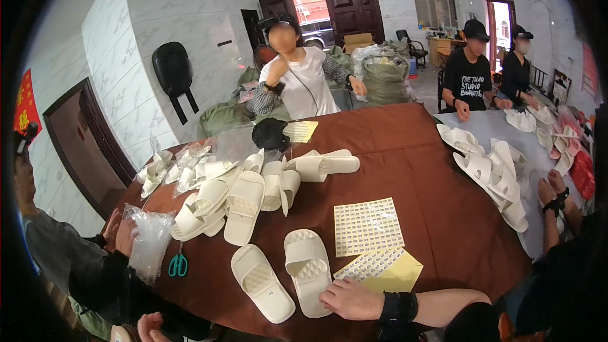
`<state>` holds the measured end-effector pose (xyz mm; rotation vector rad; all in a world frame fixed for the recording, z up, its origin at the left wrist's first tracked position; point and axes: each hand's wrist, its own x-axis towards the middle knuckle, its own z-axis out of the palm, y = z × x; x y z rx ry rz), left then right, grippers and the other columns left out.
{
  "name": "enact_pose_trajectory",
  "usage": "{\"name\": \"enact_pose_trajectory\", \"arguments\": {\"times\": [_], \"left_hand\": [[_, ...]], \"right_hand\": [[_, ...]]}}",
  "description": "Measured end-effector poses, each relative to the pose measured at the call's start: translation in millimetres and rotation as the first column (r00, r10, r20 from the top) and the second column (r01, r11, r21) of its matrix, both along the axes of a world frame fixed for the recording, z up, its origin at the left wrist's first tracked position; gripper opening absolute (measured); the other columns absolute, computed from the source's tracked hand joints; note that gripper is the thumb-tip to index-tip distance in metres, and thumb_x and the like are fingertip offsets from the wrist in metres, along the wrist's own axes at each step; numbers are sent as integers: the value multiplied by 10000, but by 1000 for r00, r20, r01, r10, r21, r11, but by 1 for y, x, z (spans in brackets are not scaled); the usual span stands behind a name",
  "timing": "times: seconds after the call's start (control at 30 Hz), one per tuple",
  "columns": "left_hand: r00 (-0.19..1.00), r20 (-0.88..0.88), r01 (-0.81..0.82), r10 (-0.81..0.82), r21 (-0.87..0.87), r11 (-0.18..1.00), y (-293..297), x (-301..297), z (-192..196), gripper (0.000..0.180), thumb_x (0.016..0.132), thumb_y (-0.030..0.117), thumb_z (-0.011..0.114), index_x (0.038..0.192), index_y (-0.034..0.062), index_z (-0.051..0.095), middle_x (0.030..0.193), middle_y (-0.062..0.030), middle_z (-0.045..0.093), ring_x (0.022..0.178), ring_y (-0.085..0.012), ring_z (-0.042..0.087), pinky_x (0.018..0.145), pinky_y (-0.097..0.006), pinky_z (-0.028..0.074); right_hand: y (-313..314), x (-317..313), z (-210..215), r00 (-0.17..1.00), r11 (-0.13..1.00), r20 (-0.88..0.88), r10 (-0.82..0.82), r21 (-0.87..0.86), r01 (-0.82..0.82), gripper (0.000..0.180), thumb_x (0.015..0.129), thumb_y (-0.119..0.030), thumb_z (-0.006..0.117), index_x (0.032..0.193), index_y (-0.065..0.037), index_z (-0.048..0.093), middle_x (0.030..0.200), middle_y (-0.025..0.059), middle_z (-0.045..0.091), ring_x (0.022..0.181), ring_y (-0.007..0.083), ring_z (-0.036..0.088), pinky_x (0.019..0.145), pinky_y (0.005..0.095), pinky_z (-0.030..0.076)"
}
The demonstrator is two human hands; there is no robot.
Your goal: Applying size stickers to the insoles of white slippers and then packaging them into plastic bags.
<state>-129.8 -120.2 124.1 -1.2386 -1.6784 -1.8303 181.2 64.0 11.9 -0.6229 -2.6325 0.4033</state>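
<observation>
Two cream slippers lie on the brown tablecloth before me: the left slipper bears a small mark on its footbed, the right slipper is beside it. My right hand, black band at its wrist, rests palm down over the right slipper's heel edge; its fingers are bent together, and whatever they pinch is hidden. Just beyond it, a yellow-backed sticker sheet partly overlaps a fuller sticker sheet. At the bottom edge my left hand shows only partly, fingers loosely bent and apart, with nothing visible in them.
Several slippers are heaped across the left part of the tablecloth. Teal scissors lie near clear plastic bags, which a person at the left touches. More slippers sit on the grey table at right, with other people around.
</observation>
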Motion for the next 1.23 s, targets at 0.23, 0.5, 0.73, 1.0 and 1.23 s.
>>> {"name": "enact_pose_trajectory", "arguments": {"times": [0.23,0.5,0.73,1.0,1.23], "left_hand": [[945,-83,247,-316,-452,857,25,42,-13,248,956,70,489,1156,-40,588,1125,-156,632,1031,-279,605,937,-356,453],[944,-122,215,-306,-477,852,33,39,-31,250,963,94,534,1177,-26,584,1097,-156,646,1024,-277,616,899,-351,475],[936,-89,253,-342,-505,825,39,49,-36,183,934,44,541,1079,-24,628,1057,-180,642,979,-319,624,870,-366,488],[874,-110,359,-474,-511,781,67,62,-73,169,916,32,548,1046,-26,637,1030,-194,644,962,-354,622,859,-386,496],[876,-12,433,-483,-422,796,96,56,-135,220,833,238,727,944,49,722,952,-232,671,826,-312,674,746,-342,535]], "right_hand": [[-2,-1,4,1000,999,-3,-6,34,7,136,906,-198,579,980,-96,526,893,63,548,890,244,565,799,395,409],[-2,1,7,1000,998,-12,-6,69,7,135,909,-196,581,978,-94,526,895,61,551,865,243,569,773,391,417],[-2,1,3,1000,1000,-5,18,7,-18,157,927,-202,539,997,-66,506,957,98,559,955,284,558,807,436,429],[-1,1,-1,1000,1000,-10,14,2,-14,167,917,-196,540,1016,-67,502,959,98,554,955,281,557,812,439,430],[-2,0,0,999,999,34,30,-32,-29,178,932,-213,537,1037,-73,504,974,90,543,966,266,548,829,438,416]]}}
